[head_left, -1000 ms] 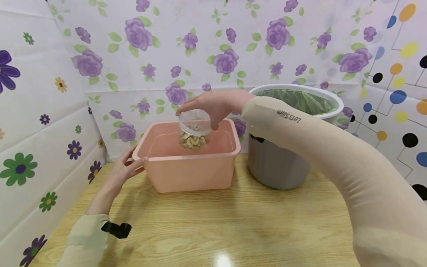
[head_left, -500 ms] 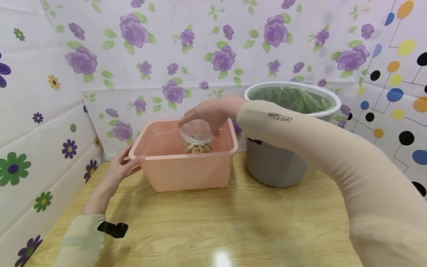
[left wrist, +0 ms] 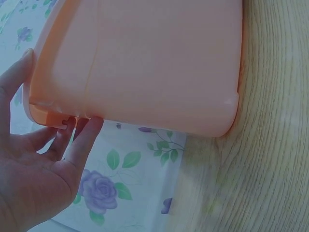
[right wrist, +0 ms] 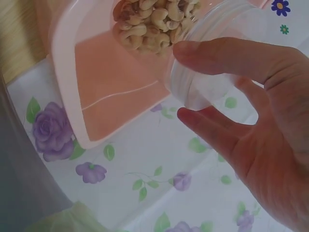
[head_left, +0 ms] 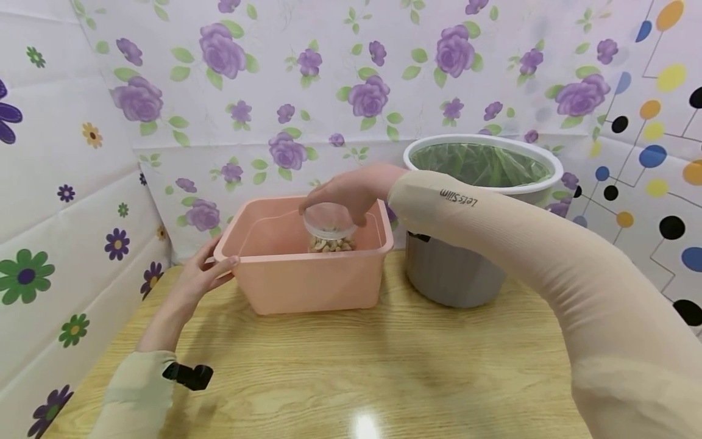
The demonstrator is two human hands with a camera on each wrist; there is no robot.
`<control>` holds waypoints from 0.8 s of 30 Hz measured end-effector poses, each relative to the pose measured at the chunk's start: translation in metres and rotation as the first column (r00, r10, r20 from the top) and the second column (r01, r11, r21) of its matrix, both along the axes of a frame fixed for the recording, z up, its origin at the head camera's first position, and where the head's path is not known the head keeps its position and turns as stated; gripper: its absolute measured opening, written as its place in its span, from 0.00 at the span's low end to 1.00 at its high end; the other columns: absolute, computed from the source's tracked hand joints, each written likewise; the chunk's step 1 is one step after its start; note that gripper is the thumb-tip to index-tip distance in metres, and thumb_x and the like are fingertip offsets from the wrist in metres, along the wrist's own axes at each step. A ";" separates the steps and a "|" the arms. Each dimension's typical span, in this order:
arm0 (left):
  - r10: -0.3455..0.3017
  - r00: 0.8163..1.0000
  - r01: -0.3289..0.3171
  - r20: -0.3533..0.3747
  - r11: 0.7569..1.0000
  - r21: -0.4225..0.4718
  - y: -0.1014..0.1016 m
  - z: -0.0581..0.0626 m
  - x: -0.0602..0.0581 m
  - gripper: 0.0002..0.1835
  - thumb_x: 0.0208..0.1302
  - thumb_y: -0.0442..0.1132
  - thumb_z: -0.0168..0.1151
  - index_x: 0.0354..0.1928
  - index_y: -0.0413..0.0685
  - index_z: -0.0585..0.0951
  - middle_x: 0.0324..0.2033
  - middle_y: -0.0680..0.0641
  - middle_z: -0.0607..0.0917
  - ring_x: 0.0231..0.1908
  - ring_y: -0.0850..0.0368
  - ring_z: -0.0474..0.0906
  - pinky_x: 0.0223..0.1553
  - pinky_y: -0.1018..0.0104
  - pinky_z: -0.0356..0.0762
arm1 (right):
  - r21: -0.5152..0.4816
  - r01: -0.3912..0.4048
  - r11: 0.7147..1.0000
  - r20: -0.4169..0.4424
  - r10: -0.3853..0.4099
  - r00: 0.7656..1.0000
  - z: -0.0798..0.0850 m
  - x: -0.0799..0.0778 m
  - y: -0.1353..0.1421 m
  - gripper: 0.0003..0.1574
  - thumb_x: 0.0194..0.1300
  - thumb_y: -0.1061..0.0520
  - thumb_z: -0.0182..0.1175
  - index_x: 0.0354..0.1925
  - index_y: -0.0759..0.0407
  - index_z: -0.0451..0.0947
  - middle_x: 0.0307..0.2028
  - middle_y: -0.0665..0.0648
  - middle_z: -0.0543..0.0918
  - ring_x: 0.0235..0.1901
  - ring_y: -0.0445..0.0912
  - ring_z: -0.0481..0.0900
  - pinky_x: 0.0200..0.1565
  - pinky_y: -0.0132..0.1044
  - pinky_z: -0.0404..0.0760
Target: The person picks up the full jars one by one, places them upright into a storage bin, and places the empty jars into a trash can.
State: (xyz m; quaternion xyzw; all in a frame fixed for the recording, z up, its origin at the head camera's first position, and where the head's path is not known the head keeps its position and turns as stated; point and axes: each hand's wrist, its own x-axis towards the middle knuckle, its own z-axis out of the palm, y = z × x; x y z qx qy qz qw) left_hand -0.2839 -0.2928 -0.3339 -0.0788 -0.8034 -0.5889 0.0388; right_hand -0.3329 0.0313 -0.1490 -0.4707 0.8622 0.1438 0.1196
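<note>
With my right hand [head_left: 345, 190] I hold a clear plastic jar [head_left: 329, 222] from above, low over the inside of a pink plastic basin [head_left: 307, 283]. Cashews [right wrist: 152, 24] gather at the jar's lower end. In the right wrist view my thumb and fingers lie on opposite sides of the jar's ridged band [right wrist: 181, 79]. At the basin's left end my left hand [head_left: 203, 277] grips the rim, fingers below its edge in the left wrist view. The basin's front wall hides the bottom of the jar in the head view.
A grey bin [head_left: 455, 277] with a white rim and green liner bag [head_left: 482, 163] stands right of the basin, behind my right forearm. Both stand on a wood-grain table [head_left: 329, 372]. Flower-patterned sheets [head_left: 285, 73] hang behind and at the left.
My right hand has lowered the jar further into the basin and shifted it slightly right. The left hand keeps its grip on the rim.
</note>
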 end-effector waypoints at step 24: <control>0.013 1.000 -0.013 0.010 1.000 -0.014 0.001 0.001 0.001 0.43 0.72 0.47 0.57 0.80 0.58 0.45 0.69 0.39 0.58 0.50 0.75 0.72 0.53 0.77 0.79 | 0.026 0.032 0.999 0.002 -0.032 0.999 -0.022 -0.035 -0.017 0.74 0.42 0.79 0.60 0.74 0.24 0.48 0.79 0.42 0.49 0.66 0.44 0.62 0.25 0.32 0.73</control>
